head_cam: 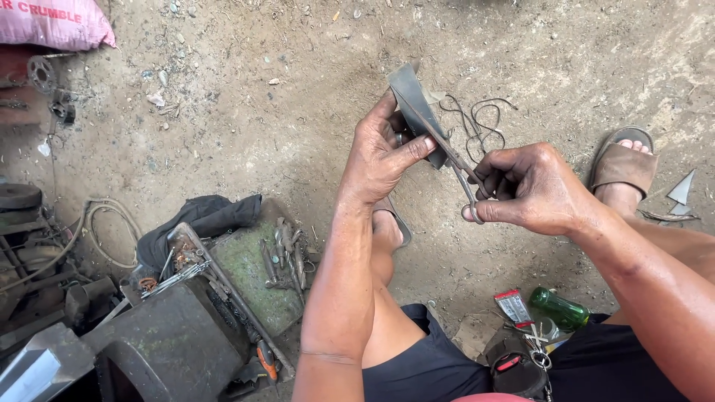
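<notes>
1. We find a dark grey rubber piece (414, 104), flat and curved, held upright above the dirt ground (298, 67) in the upper centre of the frame.
2. The left hand (383, 156) grips the rubber piece's lower part, its thumb pressed across the front face and its fingers curled shut behind it.
3. A pair of metal scissors (454, 160) lies along the piece's right edge, blades pointing up and left; we cannot tell how far the blades are parted.
4. The right hand (532, 190) is closed on the scissors' handles at centre right, with fingers through or around the loops.
5. Thin dark offcut strips (480, 123) lie on the ground just behind the hands.
6. We note 2 feet in brown sandals: 1 (624, 160) at the right edge, 1 (393, 223) below the left hand.
7. At lower left, a green metal toolbox tray (257, 272) holds assorted hand tools, with a dark cloth (201, 216) beside it.
8. At lower right sit a green glass bottle (560, 307), a small red tube (515, 307) and a black pouch (514, 368).
9. A pink sack (52, 22) occupies the upper left corner.
</notes>
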